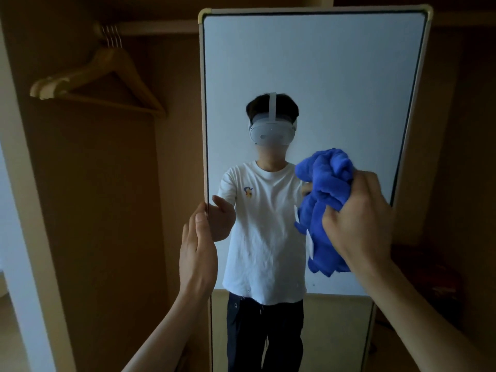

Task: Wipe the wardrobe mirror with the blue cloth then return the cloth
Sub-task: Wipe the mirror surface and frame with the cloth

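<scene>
The tall wardrobe mirror [335, 76] stands upright in front of me, framed in light wood. My right hand [359, 218] grips a bunched blue cloth [324, 200] and holds it against the right side of the glass at mid height. My left hand [197, 245] holds the mirror's left edge, thumb on the front side and fingers wrapped behind it. The glass reflects a person in a white T-shirt and a headset.
To the left is an open wardrobe bay with several wooden hangers [99, 81] on a rail. A white door frame [24, 210] runs down the far left. Dark wooden panels flank the mirror on the right.
</scene>
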Tool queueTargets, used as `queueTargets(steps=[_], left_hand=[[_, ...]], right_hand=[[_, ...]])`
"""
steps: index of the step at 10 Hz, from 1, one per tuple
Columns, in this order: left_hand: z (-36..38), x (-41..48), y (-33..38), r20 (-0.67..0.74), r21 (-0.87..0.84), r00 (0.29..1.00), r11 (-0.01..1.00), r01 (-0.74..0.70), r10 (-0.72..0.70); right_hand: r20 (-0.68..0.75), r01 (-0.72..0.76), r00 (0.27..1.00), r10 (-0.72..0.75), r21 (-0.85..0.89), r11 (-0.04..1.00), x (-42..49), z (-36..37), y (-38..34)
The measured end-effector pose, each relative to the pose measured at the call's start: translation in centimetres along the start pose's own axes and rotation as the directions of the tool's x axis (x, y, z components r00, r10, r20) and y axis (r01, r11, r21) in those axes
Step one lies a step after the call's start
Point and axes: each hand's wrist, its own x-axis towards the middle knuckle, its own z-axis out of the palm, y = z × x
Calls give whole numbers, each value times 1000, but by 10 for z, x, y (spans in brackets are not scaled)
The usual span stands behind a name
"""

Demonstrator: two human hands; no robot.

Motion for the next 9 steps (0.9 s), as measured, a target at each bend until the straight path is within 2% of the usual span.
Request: queueTargets(steps=[2, 3, 4, 5, 6, 8, 9], left_hand=[[-9, -8, 11, 73, -97, 997, 994, 44, -37], [-10, -4, 5, 97, -96, 995, 995, 24, -14], [-13, -2, 2, 133, -145, 990, 988, 61, -42], [-16, -4, 4, 155, -152, 986, 985, 82, -58], [-21, -3, 5, 190, -187, 978, 975, 117, -80], [-33, -3, -6, 272, -224, 955, 957, 183, -118], [-37, -3, -14, 313, -193, 944, 966, 174, -107]], right_hand=[[69, 145, 987, -144, -8, 989, -15, 29, -62], [125, 182, 978, -169, -107, 977, -21, 40, -87], [248, 214, 950, -192, -67, 975, -27, 50, -102], [313, 299, 905, -288, 15, 954, -30, 53, -111], [380, 402, 849, -368, -9, 916, -32, 51, -113], [466, 634, 700, -541, -59, 771, -41, 48, -105], [486, 652, 679, -551, -53, 757, -48, 48, -103]])
